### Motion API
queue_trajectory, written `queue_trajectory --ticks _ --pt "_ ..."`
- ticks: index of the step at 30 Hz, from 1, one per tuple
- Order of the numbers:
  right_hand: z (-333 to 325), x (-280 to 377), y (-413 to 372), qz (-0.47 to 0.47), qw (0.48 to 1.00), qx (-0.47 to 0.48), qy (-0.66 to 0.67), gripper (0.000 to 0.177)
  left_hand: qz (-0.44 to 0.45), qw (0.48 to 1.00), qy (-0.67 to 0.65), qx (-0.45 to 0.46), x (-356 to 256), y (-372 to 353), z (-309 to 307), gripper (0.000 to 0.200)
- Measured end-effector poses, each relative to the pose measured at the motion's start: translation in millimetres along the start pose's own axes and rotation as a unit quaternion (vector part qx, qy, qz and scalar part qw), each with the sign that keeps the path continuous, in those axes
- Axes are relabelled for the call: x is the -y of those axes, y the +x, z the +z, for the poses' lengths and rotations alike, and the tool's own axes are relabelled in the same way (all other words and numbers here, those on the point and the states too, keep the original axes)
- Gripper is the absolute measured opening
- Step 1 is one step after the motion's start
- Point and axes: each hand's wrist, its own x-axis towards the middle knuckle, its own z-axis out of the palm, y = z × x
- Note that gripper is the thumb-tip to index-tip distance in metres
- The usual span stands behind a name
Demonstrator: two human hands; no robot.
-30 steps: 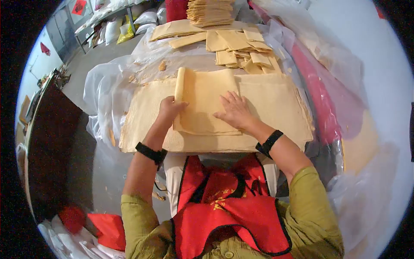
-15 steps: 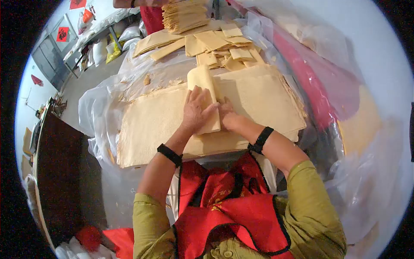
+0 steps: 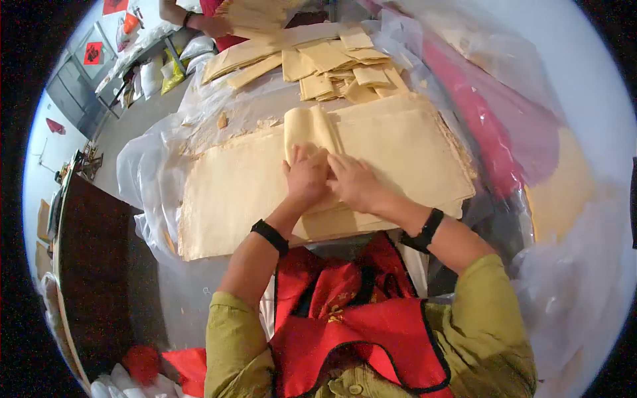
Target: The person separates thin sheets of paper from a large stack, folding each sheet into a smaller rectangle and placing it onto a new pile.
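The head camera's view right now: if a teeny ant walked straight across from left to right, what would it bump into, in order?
Dark brown panel → small brown scrap → left hand → right hand → pink plastic sheet.

Grey floor (image 3: 147, 94) bordered at left by dark-panelled furniture (image 3: 93, 259). Red square sheet (image 3: 93, 53) mounted at upper left; pale right wall (image 3: 577, 73) brightly lit.
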Motion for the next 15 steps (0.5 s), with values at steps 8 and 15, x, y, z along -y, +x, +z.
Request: queue_trajectory --ticks 8,15 --pt "14 -13 -9 -0.010 0.999 0.011 -0.031 0.064 -0.273 0.835 -0.474 -0.058 37 20 -9 0.041" --pt "-7 -1 -3 0.241 0.804 0.026 0.543 0.050 -0.299 0.654 -0.695 -0.008 10 -23 -33 0.024"
